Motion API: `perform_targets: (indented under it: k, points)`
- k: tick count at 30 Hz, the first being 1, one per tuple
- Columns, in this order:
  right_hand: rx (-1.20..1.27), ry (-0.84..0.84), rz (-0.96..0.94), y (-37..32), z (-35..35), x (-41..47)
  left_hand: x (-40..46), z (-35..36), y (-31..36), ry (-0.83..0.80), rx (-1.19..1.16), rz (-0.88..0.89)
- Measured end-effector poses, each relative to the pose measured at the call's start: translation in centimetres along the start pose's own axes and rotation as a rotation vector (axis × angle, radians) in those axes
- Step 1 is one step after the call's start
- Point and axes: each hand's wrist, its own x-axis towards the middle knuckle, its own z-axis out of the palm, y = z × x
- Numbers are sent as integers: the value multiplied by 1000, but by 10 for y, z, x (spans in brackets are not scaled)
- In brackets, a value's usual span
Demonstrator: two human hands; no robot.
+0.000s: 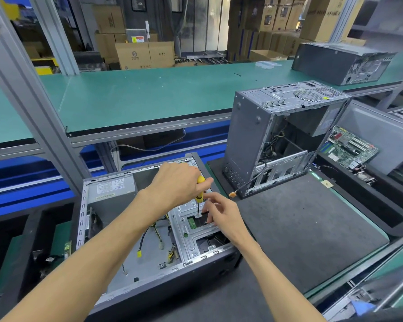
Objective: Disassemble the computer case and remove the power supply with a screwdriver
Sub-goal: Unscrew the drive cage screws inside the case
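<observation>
While we work over the open computer case (116,240), lying on its side on the dark mat (300,228), the screwdriver (199,194) stands nearly upright, yellow handle up, tip down on the metal drive bracket (186,231). Our left hand (177,182) grips the handle from above; our right hand (221,212) sits just beside the shaft, fingers loosely curled near the tip, and we cannot tell whether they pinch anything. The power supply (112,187) sits in the case's far left corner. A second, upright case (277,140) stands to the right, a green bench (137,96) and cardboard boxes (144,54) behind.
</observation>
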Motion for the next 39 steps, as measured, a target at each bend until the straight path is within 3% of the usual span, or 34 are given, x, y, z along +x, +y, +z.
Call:
perform_targets:
  k: [4, 12, 16, 23, 26, 35, 39]
  points:
    - [-93, -34, -46, 6, 5, 3, -5, -1, -5, -20, 52, 3]
    - [-107, -48, -24, 10, 6, 7, -8, -15, -8, -79, -109, 159]
    - [-95, -48, -31, 9, 5, 7, -1, -15, -3, -82, -160, 151]
    - [-90, -41, -6, 8, 4, 7, 11, -7, 1, -15, 7, 88]
    - [-97, -48, 1, 6, 5, 6, 9, -5, -5, 25, 33, 159]
    - [-122, -55, -11, 7, 3, 4, 16, -1, -17, -62, 111, 434]
    - [-65, -41, -3, 5, 1, 1, 20, 4, -17, -53, 87, 451]
